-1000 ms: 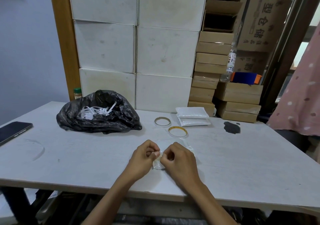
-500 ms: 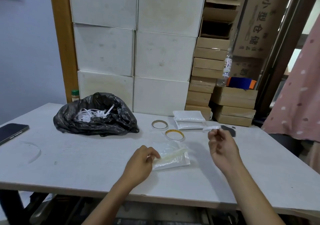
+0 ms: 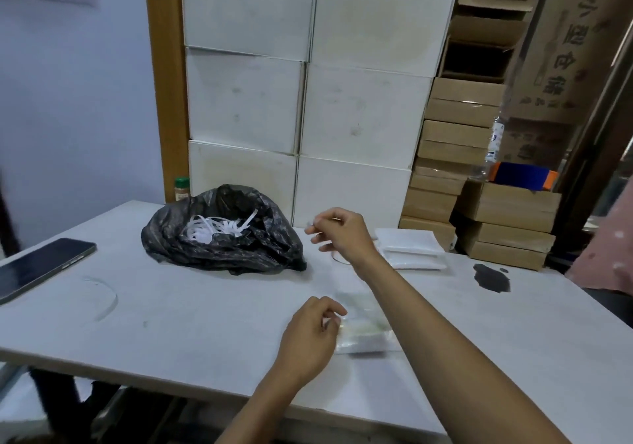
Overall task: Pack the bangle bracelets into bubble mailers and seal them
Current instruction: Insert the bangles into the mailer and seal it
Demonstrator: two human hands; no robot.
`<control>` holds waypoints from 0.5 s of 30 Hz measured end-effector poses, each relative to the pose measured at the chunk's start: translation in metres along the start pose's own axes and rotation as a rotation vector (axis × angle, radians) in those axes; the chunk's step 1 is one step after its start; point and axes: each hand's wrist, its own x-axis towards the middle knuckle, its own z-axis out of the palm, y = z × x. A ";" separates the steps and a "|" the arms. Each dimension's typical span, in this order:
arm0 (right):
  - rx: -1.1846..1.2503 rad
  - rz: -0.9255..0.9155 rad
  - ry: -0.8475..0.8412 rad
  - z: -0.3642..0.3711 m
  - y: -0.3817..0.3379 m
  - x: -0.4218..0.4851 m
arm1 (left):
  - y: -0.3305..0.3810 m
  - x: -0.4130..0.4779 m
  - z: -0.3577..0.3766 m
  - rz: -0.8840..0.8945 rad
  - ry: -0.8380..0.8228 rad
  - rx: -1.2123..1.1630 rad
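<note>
Left hand grip pinches bubble mailer edge near table front edge, pinning it for sealing. Right hand grip pinches thin strip beside black bag, likely to discard.

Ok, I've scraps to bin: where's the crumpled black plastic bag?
In the head view, the crumpled black plastic bag sits at the back left of the white table, between the dark phone and the right hand.
</note>
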 end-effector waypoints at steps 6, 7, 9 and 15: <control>-0.250 -0.081 -0.085 0.069 -0.002 0.062 | -0.002 0.003 -0.002 0.006 -0.034 -0.027; -0.275 -0.092 -0.076 0.076 -0.001 0.068 | -0.003 0.003 -0.002 0.000 -0.030 -0.031; -0.261 -0.085 -0.045 0.087 0.001 0.076 | -0.003 0.003 -0.001 -0.024 -0.023 -0.016; -0.377 -0.080 -0.012 0.073 0.010 0.073 | -0.002 0.002 -0.003 0.011 -0.038 0.019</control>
